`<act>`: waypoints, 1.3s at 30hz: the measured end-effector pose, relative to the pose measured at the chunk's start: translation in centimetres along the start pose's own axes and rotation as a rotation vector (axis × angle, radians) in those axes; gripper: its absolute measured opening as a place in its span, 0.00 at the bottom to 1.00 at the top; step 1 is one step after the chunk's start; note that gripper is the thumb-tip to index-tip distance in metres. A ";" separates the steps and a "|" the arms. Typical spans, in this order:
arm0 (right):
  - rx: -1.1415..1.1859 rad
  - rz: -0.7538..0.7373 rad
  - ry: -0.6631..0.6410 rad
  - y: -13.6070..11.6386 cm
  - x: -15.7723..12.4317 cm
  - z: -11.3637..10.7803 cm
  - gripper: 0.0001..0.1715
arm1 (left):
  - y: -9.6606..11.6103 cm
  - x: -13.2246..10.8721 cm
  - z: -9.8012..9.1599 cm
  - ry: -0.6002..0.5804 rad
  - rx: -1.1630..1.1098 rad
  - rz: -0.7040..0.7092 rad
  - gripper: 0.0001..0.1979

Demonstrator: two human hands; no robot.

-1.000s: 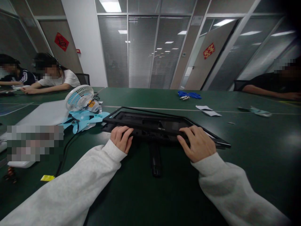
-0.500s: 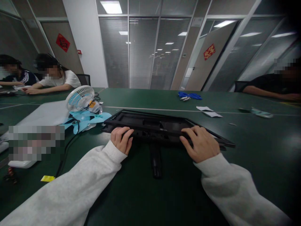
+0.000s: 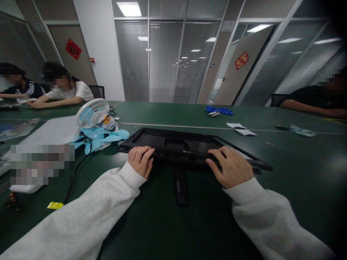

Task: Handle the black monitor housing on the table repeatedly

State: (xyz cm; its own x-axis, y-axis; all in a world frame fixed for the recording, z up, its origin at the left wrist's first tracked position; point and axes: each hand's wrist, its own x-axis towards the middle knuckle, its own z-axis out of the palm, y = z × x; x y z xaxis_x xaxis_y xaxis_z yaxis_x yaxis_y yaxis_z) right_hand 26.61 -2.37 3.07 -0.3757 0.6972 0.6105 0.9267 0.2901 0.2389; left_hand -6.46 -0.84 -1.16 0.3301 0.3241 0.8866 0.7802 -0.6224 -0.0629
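A black monitor bezel [image 3: 231, 140], a rectangular frame with a small light logo on its near bar, lies tilted over a black monitor back shell [image 3: 151, 140]. My left hand [image 3: 140, 160] curls its fingers around the near bar of the bezel, left of the middle. Farther right, my right hand [image 3: 230, 167] grips the same bar between thumb and fingers. A black monitor stand [image 3: 179, 187] sticks out from under the shell towards me. The undersides of the bar and the shell are hidden.
On the left lie a white desk fan [image 3: 93, 113], light blue fan blades [image 3: 99, 139] and a black cable [image 3: 77, 171]. Blue gloves [image 3: 221, 110] and white papers [image 3: 241, 129] lie at the back right. Several people sit around the green table [image 3: 168, 113].
The bezel's near bar has tipped slightly, so its logo faces me and the gap to the shell looks narrower. Both hands keep their hold at nearly the same places.
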 end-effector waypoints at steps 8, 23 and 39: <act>-0.001 -0.040 0.048 0.7 -0.1 0.2 0.18 | -0.1 0.0 0.1 0.016 0.012 0.005 0.20; -0.004 -0.060 0.227 -0.1 -0.2 0.7 0.16 | 0.1 0.0 0.2 0.072 0.013 0.010 0.22; 0.040 -0.096 0.213 -1.7 -0.1 1.0 0.17 | 0.2 0.2 0.1 0.022 0.009 -0.001 0.22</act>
State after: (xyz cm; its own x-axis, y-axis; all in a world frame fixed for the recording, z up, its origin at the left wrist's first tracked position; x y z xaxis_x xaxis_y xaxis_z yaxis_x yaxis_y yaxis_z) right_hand 25.11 -2.30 1.89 -0.4477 0.5124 0.7328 0.8840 0.3770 0.2765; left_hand -6.17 -0.78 -1.06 0.3177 0.3087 0.8965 0.7852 -0.6156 -0.0662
